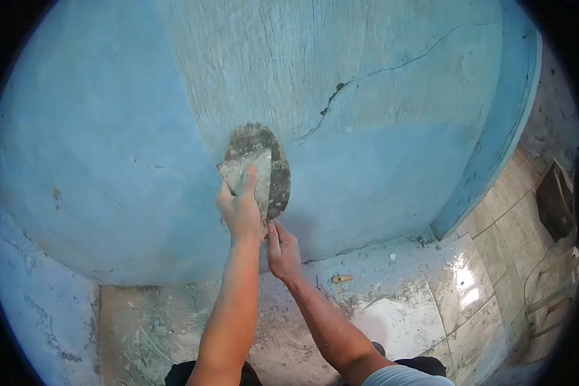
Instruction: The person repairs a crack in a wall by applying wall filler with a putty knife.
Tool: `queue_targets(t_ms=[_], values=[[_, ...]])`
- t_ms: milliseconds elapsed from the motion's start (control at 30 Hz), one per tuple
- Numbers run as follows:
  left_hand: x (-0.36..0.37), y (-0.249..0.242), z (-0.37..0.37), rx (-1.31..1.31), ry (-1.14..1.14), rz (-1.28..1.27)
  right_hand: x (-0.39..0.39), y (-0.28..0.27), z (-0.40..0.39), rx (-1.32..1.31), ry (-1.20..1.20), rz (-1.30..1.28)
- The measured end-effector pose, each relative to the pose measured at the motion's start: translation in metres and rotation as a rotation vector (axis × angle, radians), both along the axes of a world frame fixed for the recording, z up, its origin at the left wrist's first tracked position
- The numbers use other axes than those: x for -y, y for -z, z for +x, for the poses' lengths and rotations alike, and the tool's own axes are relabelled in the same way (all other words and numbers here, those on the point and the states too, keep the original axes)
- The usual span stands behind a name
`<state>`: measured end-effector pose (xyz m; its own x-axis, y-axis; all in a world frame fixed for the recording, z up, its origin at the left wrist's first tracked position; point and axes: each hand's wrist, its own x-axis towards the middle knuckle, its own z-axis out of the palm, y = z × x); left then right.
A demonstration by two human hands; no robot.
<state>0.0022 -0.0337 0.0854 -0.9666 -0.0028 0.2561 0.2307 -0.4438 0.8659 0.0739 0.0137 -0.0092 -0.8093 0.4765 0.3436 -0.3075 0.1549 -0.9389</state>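
Note:
In the middle of the view my left hand (239,209) is closed around a flat, pale, plaster-smeared scraper blade (256,161), its thumb lying along the face. Behind the blade is a dark, mottled oval plate (280,183), which lies close in front of the blue wall (367,174). My right hand (283,251) is pinched at the lower end of this dark plate, just right of and below my left hand. What lies between its fingers is mostly hidden.
A dark crack (331,100) runs up the wall to the right. Below is a dusty tiled floor (405,321) with a small tan piece (342,279). A dark container (554,201) and wooden bars (553,297) are at the far right.

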Motion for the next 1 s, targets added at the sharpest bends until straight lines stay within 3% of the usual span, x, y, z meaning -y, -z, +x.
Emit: queue_targets(t_ms=[100, 200, 300, 400, 500, 700, 800, 900, 1000], values=[[0.007, 0.037, 0.008, 0.006, -0.115, -0.053, 0.022, 0.059, 0.0, -0.05, 0.041, 0.038], [0.002, 0.035, 0.014, 0.005, -0.156, -0.021, 0.031, 0.072, 0.006, 0.023, 0.02, -0.073], [-0.006, -0.015, 0.001, -0.04, -0.054, 0.034, 0.01, -0.006, 0.005, -0.015, 0.015, -0.019], [-0.003, -0.009, 0.005, -0.032, -0.056, -0.035, 0.003, -0.002, -0.004, -0.016, -0.019, -0.037], [-0.003, 0.022, 0.01, -0.061, -0.147, -0.149, 0.032, 0.065, -0.009, -0.122, 0.105, -0.043], [-0.016, 0.003, 0.007, -0.099, -0.036, -0.194, 0.007, 0.031, -0.008, -0.04, 0.037, -0.11], [-0.012, 0.01, 0.021, -0.055, -0.117, -0.307, 0.021, 0.069, -0.009, -0.092, 0.047, -0.12], [-0.012, 0.026, 0.024, -0.022, -0.156, -0.226, 0.028, 0.058, 0.012, 0.032, 0.064, -0.13], [-0.023, -0.006, 0.012, -0.072, -0.025, -0.162, 0.007, 0.026, 0.0, -0.068, 0.055, -0.115]])
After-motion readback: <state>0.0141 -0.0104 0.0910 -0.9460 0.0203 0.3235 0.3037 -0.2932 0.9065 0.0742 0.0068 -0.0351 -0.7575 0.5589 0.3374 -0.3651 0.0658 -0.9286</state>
